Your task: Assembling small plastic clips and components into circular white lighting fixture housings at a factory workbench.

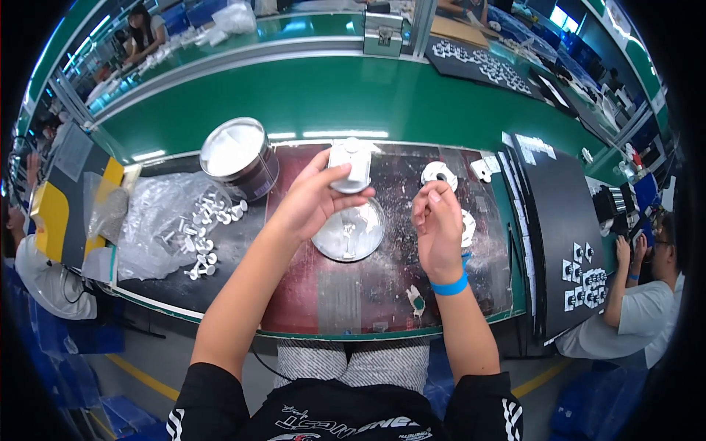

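Note:
My left hand [315, 195] grips a small white plastic housing [356, 163] with a rounded end, held up above the red work mat. Below it lies a round shallow dish [363, 239] smeared with a whitish substance. My right hand [439, 235], with a blue wristband [449, 286], is raised with its fingers curled together. Whether anything sits in its fingertips is hidden. Just beyond those fingers is a white round part [434, 172] with a dark centre. Another white part [468, 228] is partly covered by the right hand.
At left stand an open tin [259, 178] with white contents and a clear plastic bag [151, 239] beside several white mushroom-shaped pieces [202, 246]. Black boards [548, 220] line the right side, some bearing small parts. A co-worker [640, 301] sits at far right.

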The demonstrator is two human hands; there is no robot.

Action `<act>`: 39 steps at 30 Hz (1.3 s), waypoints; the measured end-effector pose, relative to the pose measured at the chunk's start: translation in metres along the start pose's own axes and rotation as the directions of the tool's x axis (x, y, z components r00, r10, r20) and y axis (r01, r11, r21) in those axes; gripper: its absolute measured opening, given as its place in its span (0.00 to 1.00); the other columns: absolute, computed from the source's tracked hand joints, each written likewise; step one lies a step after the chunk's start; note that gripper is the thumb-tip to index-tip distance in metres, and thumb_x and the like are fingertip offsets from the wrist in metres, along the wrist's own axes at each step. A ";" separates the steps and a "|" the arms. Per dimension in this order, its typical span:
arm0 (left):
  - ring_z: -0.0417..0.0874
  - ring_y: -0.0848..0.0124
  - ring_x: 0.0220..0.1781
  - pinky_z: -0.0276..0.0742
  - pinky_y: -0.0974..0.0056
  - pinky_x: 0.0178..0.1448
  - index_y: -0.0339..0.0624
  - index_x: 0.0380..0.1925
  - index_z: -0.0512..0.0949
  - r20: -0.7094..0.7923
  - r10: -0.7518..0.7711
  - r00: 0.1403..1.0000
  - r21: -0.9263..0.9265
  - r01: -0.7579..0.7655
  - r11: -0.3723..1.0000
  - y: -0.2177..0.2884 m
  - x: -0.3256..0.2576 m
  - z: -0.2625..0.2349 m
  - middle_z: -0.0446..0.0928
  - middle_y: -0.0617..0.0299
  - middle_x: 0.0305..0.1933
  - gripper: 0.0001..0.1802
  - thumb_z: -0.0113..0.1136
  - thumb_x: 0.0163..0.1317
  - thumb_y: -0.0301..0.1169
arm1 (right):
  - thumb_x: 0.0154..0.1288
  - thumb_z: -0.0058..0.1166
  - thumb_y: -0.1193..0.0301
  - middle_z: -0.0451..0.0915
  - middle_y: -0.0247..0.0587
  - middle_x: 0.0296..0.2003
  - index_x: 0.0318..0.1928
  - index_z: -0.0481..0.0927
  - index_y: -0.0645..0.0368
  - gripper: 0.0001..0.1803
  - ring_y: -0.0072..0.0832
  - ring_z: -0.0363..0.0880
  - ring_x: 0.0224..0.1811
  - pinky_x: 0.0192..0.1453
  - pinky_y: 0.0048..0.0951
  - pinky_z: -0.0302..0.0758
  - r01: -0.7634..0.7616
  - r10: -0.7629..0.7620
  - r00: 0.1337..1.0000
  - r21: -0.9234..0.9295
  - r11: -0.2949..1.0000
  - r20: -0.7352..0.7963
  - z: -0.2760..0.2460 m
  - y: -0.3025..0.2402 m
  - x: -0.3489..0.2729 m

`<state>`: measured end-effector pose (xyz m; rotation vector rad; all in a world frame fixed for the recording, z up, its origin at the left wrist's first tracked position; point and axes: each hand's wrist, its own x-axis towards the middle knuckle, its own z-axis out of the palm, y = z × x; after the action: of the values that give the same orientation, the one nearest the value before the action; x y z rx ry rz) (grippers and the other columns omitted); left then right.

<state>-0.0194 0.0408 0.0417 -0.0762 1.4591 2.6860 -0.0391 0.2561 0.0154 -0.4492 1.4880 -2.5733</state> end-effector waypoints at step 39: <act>0.82 0.63 0.48 0.80 0.61 0.47 0.36 0.52 0.68 0.312 0.160 0.936 0.798 -0.350 0.491 -0.035 0.096 0.072 0.78 0.48 0.46 0.35 0.77 0.50 0.40 | 0.63 0.52 0.73 0.74 0.32 0.23 0.36 0.77 0.60 0.05 0.15 0.67 0.20 0.25 0.21 0.63 0.522 -0.473 0.853 -0.375 0.766 0.221 0.006 -0.003 -0.028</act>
<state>-0.1119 0.1247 0.0436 0.5019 2.6735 1.7096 -0.0100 0.2596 0.0153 -1.1782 2.1315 -2.4828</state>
